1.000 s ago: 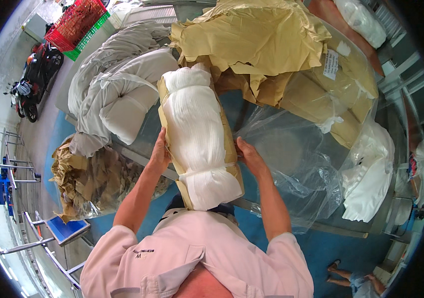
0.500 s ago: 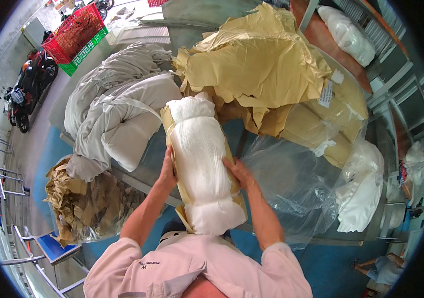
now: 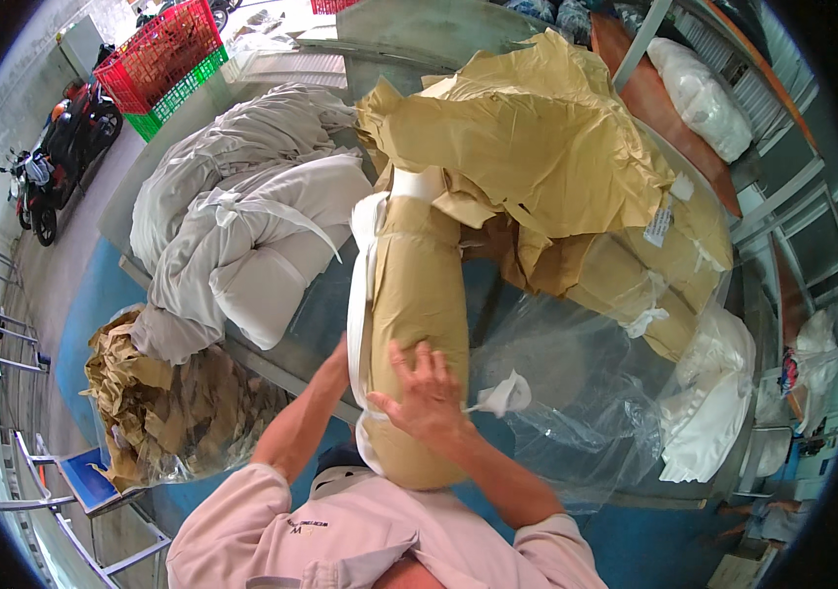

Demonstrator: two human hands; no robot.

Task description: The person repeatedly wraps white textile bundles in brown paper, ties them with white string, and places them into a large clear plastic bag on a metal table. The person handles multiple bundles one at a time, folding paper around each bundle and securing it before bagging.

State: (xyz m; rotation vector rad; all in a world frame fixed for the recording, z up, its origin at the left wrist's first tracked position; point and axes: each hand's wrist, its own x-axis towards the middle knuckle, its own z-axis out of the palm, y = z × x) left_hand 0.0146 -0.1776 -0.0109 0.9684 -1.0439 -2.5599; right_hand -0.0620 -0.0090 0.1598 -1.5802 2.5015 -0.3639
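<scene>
A long bundle of white cloth wrapped in brown paper (image 3: 424,285) lies lengthwise before me, its near end close to my body. White cloth (image 3: 364,265) shows along its left side and at its far end. My right hand (image 3: 427,393) rests on the brown paper with its fingers spread. At the bundle's left edge is my left hand (image 3: 342,361); its fingers are hidden by the bundle. A scrap of white material (image 3: 505,395) sticks out on the right, beside my right wrist.
Grey-white cloth (image 3: 242,196) is heaped at the left, above a clear bag of crumpled brown paper (image 3: 173,412). Large brown paper sheets (image 3: 527,128) cover the far side. Clear plastic film (image 3: 576,383) and a white bundle (image 3: 708,402) lie right. A red-green crate (image 3: 168,69) stands far left.
The bundle has turned over: its white face was up, and brown paper is now on top. My right hand has moved from the bundle's right side onto the paper.
</scene>
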